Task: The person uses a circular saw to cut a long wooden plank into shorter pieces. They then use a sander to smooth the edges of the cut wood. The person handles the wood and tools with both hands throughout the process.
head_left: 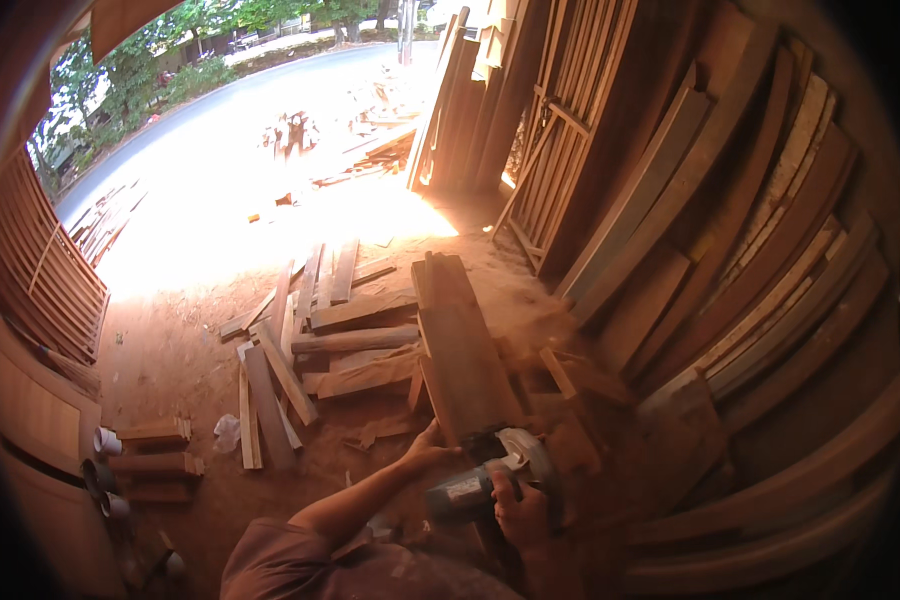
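A wide brown wooden board (465,365) extends away from me at centre, lying over other timber. At its near end sits a circular saw (515,455) with a teal motor body and a pale metal guard. My right hand (518,508) is closed around the saw's handle. My left hand (430,448) grips the board's left edge, just beside the saw's motor; part of its fingers is hidden. Where the blade meets the wood cannot be seen.
Loose wood offcuts (280,385) lie piled on the dusty floor left of the board. Many long planks (670,190) lean along the right wall. Slatted frames (50,260) and a panelled door (35,425) stand at left. Beyond the bright opening runs a road (220,92).
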